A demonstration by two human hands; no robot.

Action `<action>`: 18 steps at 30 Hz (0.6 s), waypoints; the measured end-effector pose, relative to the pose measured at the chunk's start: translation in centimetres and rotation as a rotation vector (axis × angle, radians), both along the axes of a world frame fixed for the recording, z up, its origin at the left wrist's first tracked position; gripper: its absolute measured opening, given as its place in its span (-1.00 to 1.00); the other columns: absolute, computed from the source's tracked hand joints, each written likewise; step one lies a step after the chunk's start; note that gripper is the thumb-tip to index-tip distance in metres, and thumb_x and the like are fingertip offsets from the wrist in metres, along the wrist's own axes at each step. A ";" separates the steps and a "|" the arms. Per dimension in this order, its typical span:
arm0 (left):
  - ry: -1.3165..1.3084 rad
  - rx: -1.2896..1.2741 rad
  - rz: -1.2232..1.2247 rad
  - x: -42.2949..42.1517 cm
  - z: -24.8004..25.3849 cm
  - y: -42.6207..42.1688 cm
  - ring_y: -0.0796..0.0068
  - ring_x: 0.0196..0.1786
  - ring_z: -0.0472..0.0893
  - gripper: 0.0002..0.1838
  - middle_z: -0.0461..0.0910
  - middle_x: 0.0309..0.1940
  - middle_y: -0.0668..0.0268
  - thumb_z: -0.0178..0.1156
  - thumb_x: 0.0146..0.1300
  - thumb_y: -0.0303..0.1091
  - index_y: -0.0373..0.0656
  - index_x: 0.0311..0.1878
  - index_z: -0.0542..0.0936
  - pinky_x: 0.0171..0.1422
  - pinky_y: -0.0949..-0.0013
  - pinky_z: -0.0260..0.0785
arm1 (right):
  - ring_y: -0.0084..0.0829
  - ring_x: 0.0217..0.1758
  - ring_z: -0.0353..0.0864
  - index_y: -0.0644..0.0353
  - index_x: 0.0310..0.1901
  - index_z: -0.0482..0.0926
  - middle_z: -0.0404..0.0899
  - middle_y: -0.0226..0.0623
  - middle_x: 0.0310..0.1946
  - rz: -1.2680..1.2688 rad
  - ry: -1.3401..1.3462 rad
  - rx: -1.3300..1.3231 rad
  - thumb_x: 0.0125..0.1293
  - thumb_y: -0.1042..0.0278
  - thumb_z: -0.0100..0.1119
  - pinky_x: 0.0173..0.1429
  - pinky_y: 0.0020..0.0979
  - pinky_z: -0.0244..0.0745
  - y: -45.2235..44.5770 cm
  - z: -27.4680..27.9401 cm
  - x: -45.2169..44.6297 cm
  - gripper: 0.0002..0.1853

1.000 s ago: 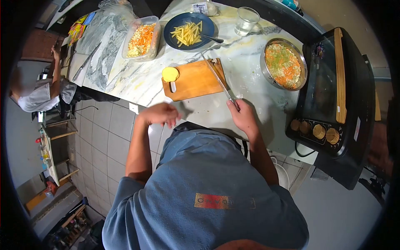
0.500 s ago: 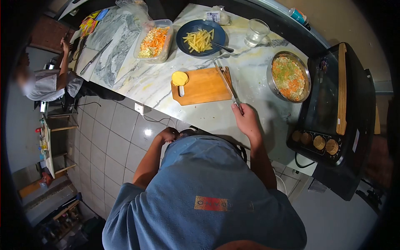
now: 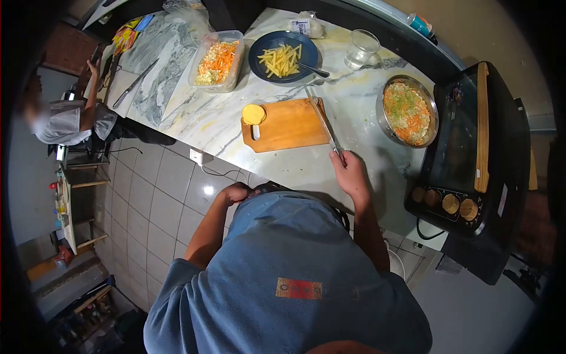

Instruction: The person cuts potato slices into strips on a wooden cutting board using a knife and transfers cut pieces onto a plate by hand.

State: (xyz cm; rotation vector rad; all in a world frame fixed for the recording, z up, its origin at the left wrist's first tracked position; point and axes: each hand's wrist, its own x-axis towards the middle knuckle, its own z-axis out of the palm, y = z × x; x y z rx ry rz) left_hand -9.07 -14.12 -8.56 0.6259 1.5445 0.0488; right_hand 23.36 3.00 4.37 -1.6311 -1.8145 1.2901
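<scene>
My right hand point(image 3: 350, 173) is closed round the handle of a kitchen knife point(image 3: 324, 125). The blade points away from me and lies along the right end of a wooden cutting board point(image 3: 286, 127). Round yellow slices, apparently potato point(image 3: 254, 114), rest at the board's left end beside its handle slot. Down by my waist is my left hand point(image 3: 238, 193), against the shirt hem and off the counter; its fingers are mostly hidden. Behind the board, a dark blue plate point(image 3: 257, 69) holds pale yellow sticks and a spoon or fork point(image 3: 315, 70).
Shredded orange and white vegetables fill a plastic tub point(image 3: 236, 82) and a metal bowl point(image 3: 432, 127). A drinking glass point(image 3: 361, 50) and a bagged item point(image 3: 308, 25) stand at the back. A black oven point(image 3: 454, 153) borders the right. Another knife point(image 3: 134, 84) lies left, near another person point(image 3: 73, 118).
The view has shifted slightly. My right hand still holds the knife, now a touch lower at the board's right edge. The slices stay where they were.
</scene>
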 end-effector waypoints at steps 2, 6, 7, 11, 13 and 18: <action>0.010 -0.008 0.007 -0.5 -1.3 -0.3 0.58 -0.55 0.31 -0.52 0.40 -0.59 0.46 0.35 0.21 0.18 -0.08 -0.46 0.59 -0.49 0.39 0.16 | -0.33 -0.52 0.29 0.33 -0.40 0.46 0.36 -0.19 -0.61 0.006 0.000 -0.013 0.40 -0.02 0.15 -0.37 -0.25 0.25 0.1 0.0 0.0 -0.52; -0.091 -0.070 0.076 -1.0 -1.8 -0.5 0.63 -0.49 0.33 -0.56 0.39 -0.56 0.53 0.36 0.20 0.17 -0.02 -0.45 0.60 -0.47 0.45 0.18 | -0.31 -0.52 0.32 0.34 -0.39 0.47 0.39 -0.15 -0.60 0.020 -0.003 0.018 0.40 -0.02 0.15 -0.36 -0.23 0.26 0.3 -0.4 -0.2 -0.52; -0.091 -0.069 0.077 -1.2 -2.2 -0.7 0.63 -0.49 0.33 -0.56 0.39 -0.56 0.53 0.36 0.20 0.17 -0.02 -0.45 0.60 -0.47 0.45 0.18 | -0.30 -0.52 0.33 0.34 -0.39 0.47 0.40 -0.13 -0.59 0.021 -0.003 0.021 0.40 -0.03 0.15 -0.36 -0.22 0.27 0.3 -0.5 -0.2 -0.52; -0.113 0.004 0.123 -1.9 -2.3 -0.7 0.61 -0.40 0.45 -0.56 0.56 -0.44 0.49 0.36 0.22 0.14 -0.11 -0.28 0.68 -0.35 0.48 0.26 | -0.53 -0.54 0.25 0.30 -0.43 0.49 0.33 -0.36 -0.65 0.021 -0.011 0.047 0.41 0.07 0.17 -0.41 -0.36 0.22 0.4 -0.3 -0.3 -0.58; -0.049 0.050 0.073 -2.0 -2.0 -0.8 0.60 -0.37 0.48 -0.56 0.61 -0.40 0.47 0.36 0.23 0.11 -0.13 -0.21 0.70 -0.30 0.47 0.29 | -0.54 -0.54 0.25 0.30 -0.43 0.49 0.33 -0.36 -0.65 0.017 -0.006 0.038 0.41 0.07 0.17 -0.41 -0.36 0.22 0.4 -0.3 -0.3 -0.58; -0.151 0.161 0.305 -3.3 -5.9 -2.8 0.56 -0.37 0.52 -0.53 0.66 -0.37 0.39 0.40 0.19 0.09 -0.18 -0.16 0.70 -0.27 0.41 0.34 | -0.30 -0.51 0.38 0.35 -0.35 0.52 0.45 -0.12 -0.58 0.017 -0.013 -0.020 0.40 -0.01 0.15 -0.34 -0.24 0.30 0.7 0.1 0.1 -0.53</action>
